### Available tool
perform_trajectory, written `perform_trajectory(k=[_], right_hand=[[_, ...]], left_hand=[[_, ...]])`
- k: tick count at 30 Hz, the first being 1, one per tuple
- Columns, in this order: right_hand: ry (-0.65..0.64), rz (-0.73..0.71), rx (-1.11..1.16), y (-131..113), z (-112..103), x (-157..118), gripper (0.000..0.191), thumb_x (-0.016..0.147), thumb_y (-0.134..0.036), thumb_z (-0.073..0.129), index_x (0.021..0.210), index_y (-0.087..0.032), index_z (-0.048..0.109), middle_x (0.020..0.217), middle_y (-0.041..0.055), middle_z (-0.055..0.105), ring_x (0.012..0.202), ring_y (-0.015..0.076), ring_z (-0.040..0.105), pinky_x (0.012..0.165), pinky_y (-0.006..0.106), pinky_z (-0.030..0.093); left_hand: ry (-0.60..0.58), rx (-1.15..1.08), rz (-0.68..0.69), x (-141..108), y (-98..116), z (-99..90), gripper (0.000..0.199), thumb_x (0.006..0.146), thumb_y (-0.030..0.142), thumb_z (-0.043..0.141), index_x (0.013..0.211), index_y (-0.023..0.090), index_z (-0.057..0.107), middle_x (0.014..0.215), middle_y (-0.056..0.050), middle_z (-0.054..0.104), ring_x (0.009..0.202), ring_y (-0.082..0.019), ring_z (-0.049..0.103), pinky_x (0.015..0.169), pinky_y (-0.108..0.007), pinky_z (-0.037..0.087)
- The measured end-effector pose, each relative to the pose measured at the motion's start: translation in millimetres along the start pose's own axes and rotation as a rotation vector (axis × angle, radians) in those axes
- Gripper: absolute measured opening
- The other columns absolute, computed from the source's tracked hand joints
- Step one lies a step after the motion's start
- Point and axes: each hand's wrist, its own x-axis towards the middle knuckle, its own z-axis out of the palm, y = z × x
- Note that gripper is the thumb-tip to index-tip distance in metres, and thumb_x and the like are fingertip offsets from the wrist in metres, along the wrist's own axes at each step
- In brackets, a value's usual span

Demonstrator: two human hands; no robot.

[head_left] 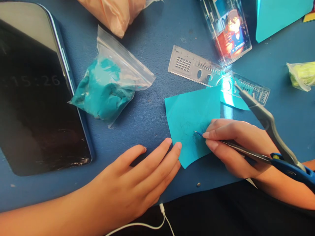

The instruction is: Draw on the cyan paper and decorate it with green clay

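Observation:
A turquoise sheet of paper (192,114) with faint scribbled lines lies on the blue table. My right hand (236,147) pinches one leg of what looks like a drawing compass (268,121), its thin blue tip over the marks on the sheet. The other, grey leg sticks up and away, above my right hand. My left hand (145,177) lies flat with fingers stretched, two fingertips at the sheet's lower left edge; nothing is in it. Behind the sheet a clear stencil ruler (192,67) rests partly over another turquoise piece (236,102).
A large phone (41,114) lies at the left, beside a bag of teal clay (105,88). At the top are a peach-coloured bag (118,16), a clear case (231,32) and turquoise paper (280,16). A yellow-green packet (302,75) sits right; a white cable (147,226) runs below.

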Motion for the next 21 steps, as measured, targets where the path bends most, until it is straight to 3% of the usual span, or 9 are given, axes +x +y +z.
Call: perform_trajectory(k=[12, 21], right_hand=[[0.046, -0.013, -0.043, 0.5, -0.5, 0.4, 0.021, 0.081, -0.004, 0.052, 0.085, -0.025, 0.052, 0.065, 0.0, 0.059, 0.053, 0.0154, 0.059, 0.046, 0.029, 0.049], [0.048, -0.042, 0.0, 6.5, 8.0, -3.4, 0.02, 0.082, -0.005, 0.053, 0.088, -0.024, 0.053, 0.061, -0.0023, 0.056, 0.05, 0.0135, 0.054, 0.045, 0.028, 0.044]], left_hand=[[0.013, 0.016, 0.003, 0.7, -0.7, 1.0, 0.038, 0.1, 0.028, 0.044, 0.135, 0.021, 0.055, 0.152, -0.003, 0.047, 0.15, -0.023, 0.022, 0.118, -0.038, 0.023], [0.027, 0.046, 0.004, 1.4, -1.0, 5.7, 0.037, 0.098, 0.03, 0.048, 0.133, 0.021, 0.057, 0.149, -0.001, 0.05, 0.146, -0.022, 0.029, 0.118, -0.036, 0.022]])
